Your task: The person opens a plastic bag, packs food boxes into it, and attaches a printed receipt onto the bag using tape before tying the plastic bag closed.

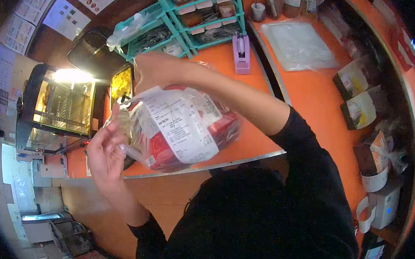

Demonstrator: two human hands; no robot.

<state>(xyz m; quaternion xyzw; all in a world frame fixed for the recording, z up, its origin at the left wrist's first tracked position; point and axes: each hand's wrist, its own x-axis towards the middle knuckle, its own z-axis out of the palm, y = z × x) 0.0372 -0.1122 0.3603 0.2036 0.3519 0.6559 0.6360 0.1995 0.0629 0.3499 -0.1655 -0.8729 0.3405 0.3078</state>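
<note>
An orange bench [315,96] curves round a small shop stall, with a lit glass warmer [62,102] at far left. The left hand [104,153] pinches the lower corner of a clear plastic bag [181,127], its grip closed on the film. The bag, holding red packets and a printed receipt, hangs above the bench edge. The right hand [149,72] clasps the bag's top. Teal shelf bins [196,13] and a lilac tape dispenser [241,52] stand behind.

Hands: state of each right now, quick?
Left hand: closed on the edge of the clear plastic bag.
Right hand: grips the bag's top; fingers hidden, so closure cannot be told.
</note>
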